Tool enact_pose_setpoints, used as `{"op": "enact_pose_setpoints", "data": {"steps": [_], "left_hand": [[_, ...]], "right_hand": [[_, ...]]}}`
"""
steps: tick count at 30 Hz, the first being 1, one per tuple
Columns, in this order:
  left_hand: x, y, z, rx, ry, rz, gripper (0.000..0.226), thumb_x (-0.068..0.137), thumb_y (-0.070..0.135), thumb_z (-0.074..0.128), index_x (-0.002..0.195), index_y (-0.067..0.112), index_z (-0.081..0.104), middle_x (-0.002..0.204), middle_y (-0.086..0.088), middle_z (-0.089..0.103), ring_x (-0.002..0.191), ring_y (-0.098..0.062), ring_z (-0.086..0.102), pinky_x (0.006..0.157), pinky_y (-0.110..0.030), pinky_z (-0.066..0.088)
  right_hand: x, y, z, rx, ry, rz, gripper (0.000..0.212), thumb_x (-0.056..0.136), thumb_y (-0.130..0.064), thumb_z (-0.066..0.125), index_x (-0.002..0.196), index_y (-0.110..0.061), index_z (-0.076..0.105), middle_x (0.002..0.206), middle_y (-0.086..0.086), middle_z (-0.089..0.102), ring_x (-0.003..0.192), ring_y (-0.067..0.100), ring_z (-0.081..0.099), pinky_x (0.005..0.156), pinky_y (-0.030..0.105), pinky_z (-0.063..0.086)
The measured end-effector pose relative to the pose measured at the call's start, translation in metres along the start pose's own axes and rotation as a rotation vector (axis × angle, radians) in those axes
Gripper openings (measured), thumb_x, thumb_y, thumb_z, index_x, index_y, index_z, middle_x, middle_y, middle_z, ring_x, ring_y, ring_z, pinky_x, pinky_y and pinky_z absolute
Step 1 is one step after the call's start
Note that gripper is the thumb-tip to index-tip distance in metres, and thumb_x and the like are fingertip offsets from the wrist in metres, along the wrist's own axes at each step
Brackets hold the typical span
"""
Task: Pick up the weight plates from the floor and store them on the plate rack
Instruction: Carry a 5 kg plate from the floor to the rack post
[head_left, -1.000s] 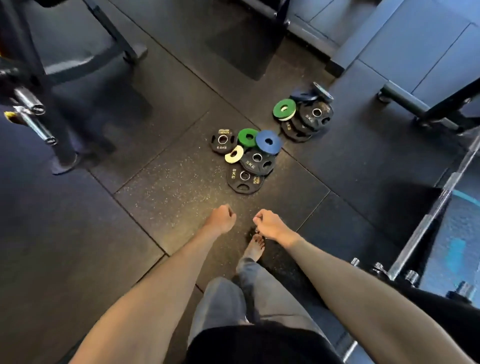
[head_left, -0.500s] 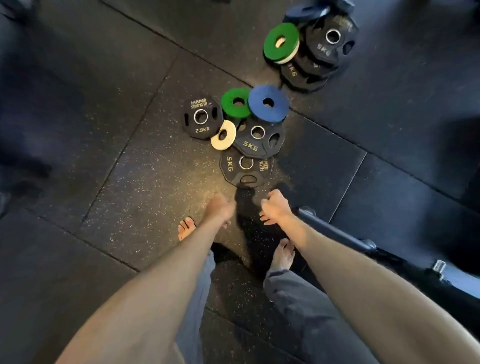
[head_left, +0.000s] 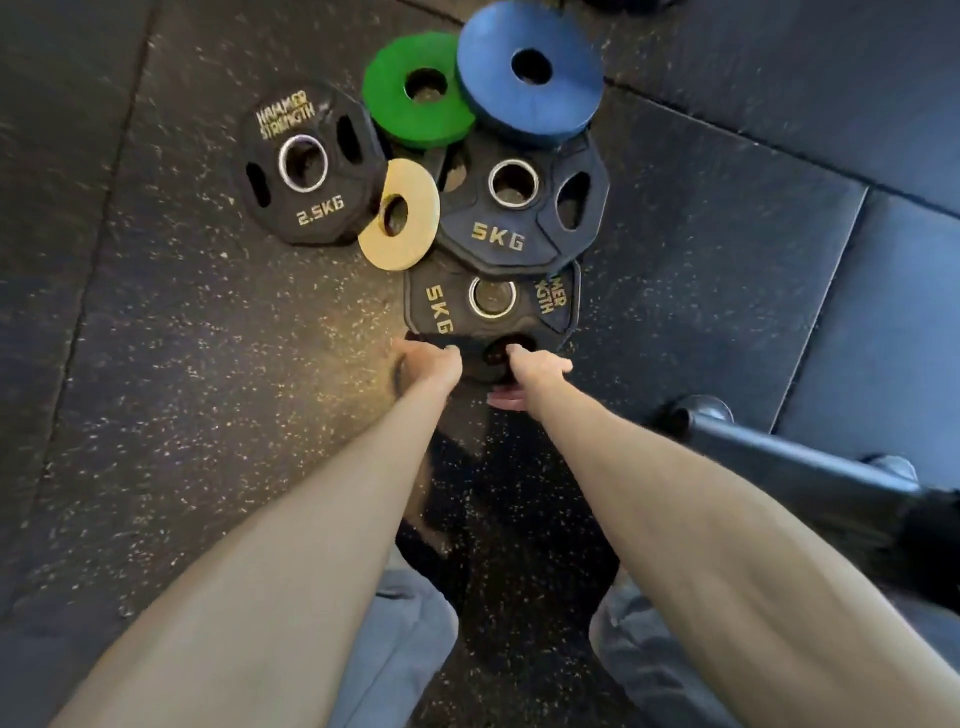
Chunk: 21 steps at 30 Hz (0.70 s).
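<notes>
Several weight plates lie in a pile on the rubber floor. Nearest me is a black 5 kg plate (head_left: 441, 309), partly under a second black 5 kg plate (head_left: 498, 241). My left hand (head_left: 428, 364) holds the near plate's front-left rim. My right hand (head_left: 535, 371) grips its front edge, with one digit in the grip hole and fingers under the rim. A black 2.5 kg plate (head_left: 306, 210) lies to the left, a small cream plate (head_left: 415, 247) leans between them, and a green plate (head_left: 410, 122) and a blue plate (head_left: 530, 106) lie behind. No rack is in view.
A dark barbell end (head_left: 779, 467) lies on the floor at the right, close to my right forearm. My grey-trousered legs are below my arms. Speckled black floor mats (head_left: 182, 389) spread to the left, and a smoother mat (head_left: 883, 312) lies at the right.
I have bent down much closer to the pile. Both hands went forward from above my feet to the near 5 kg plate and took hold of its front edge.
</notes>
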<state>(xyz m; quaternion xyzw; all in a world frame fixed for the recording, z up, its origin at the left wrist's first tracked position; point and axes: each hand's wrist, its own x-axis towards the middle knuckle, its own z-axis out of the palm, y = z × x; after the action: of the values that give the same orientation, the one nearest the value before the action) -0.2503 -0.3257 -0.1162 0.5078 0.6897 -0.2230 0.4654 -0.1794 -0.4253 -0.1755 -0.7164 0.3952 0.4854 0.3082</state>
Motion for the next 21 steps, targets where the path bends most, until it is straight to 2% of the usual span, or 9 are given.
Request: {"op": "enact_pose_setpoints", "data": {"steps": [2,4,5,8,12,14,16,18,21], "left_hand": [[0.011,-0.002,0.003,-0.004,0.047,0.013,0.057,0.097,0.025,0.054,0.14,0.001,0.026,0.139,-0.018,0.049,0.122,-0.036,0.053,0.097,-0.036,0.046],[0.014,-0.003,0.005,-0.032,0.075,0.019,0.057,0.098,0.028,0.054,0.139,0.001,0.026,0.14,-0.019,0.047,0.119,-0.034,0.053,0.094,-0.039,0.043],[0.014,-0.004,0.007,-0.049,0.074,0.024,0.057,0.099,0.031,0.053,0.14,0.001,0.026,0.14,-0.019,0.047,0.113,-0.032,0.055,0.089,-0.038,0.044],[0.008,-0.005,0.007,-0.14,0.013,0.001,0.062,0.1,0.038,0.05,0.146,0.006,0.022,0.139,-0.017,0.047,0.107,-0.033,0.059,0.08,-0.039,0.057],[0.001,-0.007,0.004,-0.348,-0.092,-0.083,0.062,0.097,0.048,0.052,0.141,0.011,0.029,0.125,-0.015,0.059,0.087,-0.029,0.07,0.075,-0.046,0.062],[-0.004,-0.005,0.001,-0.534,-0.146,-0.141,0.061,0.092,0.052,0.058,0.133,0.011,0.039,0.118,-0.014,0.062,0.089,-0.031,0.071,0.074,-0.049,0.062],[-0.013,-0.002,-0.005,-0.727,-0.181,-0.177,0.057,0.09,0.048,0.065,0.129,0.013,0.044,0.12,-0.015,0.061,0.099,-0.034,0.068,0.078,-0.052,0.06],[-0.02,0.002,-0.006,-0.845,-0.217,-0.178,0.065,0.086,0.047,0.07,0.136,0.016,0.044,0.127,-0.013,0.059,0.104,-0.034,0.065,0.079,-0.053,0.06],[-0.041,0.01,-0.007,-0.97,-0.26,-0.166,0.066,0.081,0.051,0.074,0.134,0.018,0.052,0.121,-0.01,0.065,0.098,-0.029,0.068,0.075,-0.043,0.062]], "right_hand": [[-0.01,-0.001,0.007,0.046,0.077,-0.042,0.057,0.086,-0.028,0.063,0.12,-0.017,0.019,0.112,0.022,0.05,0.091,0.041,0.065,0.063,0.051,0.061],[-0.023,0.002,0.011,-0.021,0.17,-0.153,0.053,0.092,-0.025,0.057,0.128,-0.01,0.022,0.118,0.015,0.05,0.098,0.036,0.06,0.076,0.044,0.057],[-0.029,0.005,0.012,-0.085,0.213,-0.198,0.052,0.094,-0.024,0.054,0.132,-0.007,0.023,0.119,0.012,0.05,0.102,0.034,0.058,0.082,0.04,0.052],[-0.038,0.008,0.015,-0.071,0.298,-0.254,0.054,0.095,-0.021,0.051,0.138,-0.005,0.023,0.13,0.02,0.054,0.116,0.038,0.054,0.095,0.043,0.044],[-0.062,0.002,0.01,0.121,0.293,-0.215,0.052,0.093,-0.017,0.057,0.131,-0.005,0.024,0.123,0.021,0.055,0.103,0.035,0.054,0.088,0.042,0.042],[-0.069,-0.001,0.002,0.196,0.271,-0.189,0.059,0.092,-0.018,0.061,0.132,-0.003,0.021,0.122,0.012,0.051,0.096,0.028,0.046,0.089,0.04,0.041],[-0.077,-0.004,-0.009,0.188,0.225,-0.176,0.061,0.092,-0.021,0.061,0.134,-0.001,0.022,0.124,0.01,0.045,0.097,0.024,0.039,0.087,0.035,0.036],[-0.083,-0.008,-0.019,0.151,0.203,-0.193,0.058,0.092,-0.025,0.062,0.132,-0.002,0.027,0.131,0.014,0.047,0.098,0.025,0.04,0.085,0.034,0.034],[-0.099,-0.02,-0.036,0.121,0.211,-0.246,0.059,0.088,-0.027,0.066,0.131,-0.004,0.032,0.132,0.015,0.049,0.106,0.029,0.051,0.091,0.037,0.046]]}}
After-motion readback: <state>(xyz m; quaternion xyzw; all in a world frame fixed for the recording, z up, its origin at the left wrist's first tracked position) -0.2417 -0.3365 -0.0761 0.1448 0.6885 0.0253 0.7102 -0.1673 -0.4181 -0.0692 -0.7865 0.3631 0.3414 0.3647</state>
